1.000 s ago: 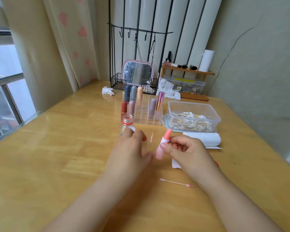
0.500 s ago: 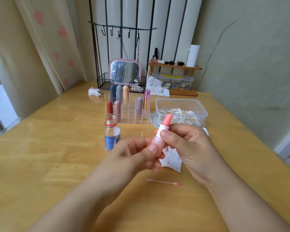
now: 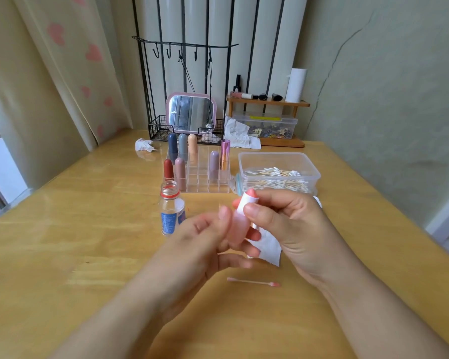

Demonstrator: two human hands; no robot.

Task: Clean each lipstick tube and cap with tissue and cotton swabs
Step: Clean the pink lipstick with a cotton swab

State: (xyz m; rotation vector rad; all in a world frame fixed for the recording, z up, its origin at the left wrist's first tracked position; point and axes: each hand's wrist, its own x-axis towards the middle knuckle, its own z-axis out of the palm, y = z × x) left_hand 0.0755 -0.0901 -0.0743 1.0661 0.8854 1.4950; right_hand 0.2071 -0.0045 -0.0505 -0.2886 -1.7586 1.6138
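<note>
Both hands have come up off the desk [image 3: 62, 255] since a second ago, lifting the pink lipstick tube [image 3: 240, 224] from just above the surface to well above it, and the view has swung right, so the small clear bottle [image 3: 171, 207] now stands uncovered to the left of the tube.

Nearest, one used cotton swab [image 3: 253, 282] with a pink-stained tip lies on the desk just below the tube, probably set down to free the fingers. The right hand [image 3: 290, 229] grips the tube near its top, thumb across the white collar, with the coral bullet pointing up and away; a piece of white tissue [image 3: 268, 248] hangs under that hand. The left hand [image 3: 197, 239] pinches the tube's lower body, blurred, seemingly to turn or steady it while the barrel is wiped.

Beyond the tube, the open bottle stands close at hand for wetting swabs. Farther back, a clear organiser [image 3: 205, 177] holds seven capped lipsticks upright, and right of it one plastic box of cotton swabs [image 3: 278, 172] sits open within reach. Two crumpled tissues lie behind the organiser, one on each side.
</note>
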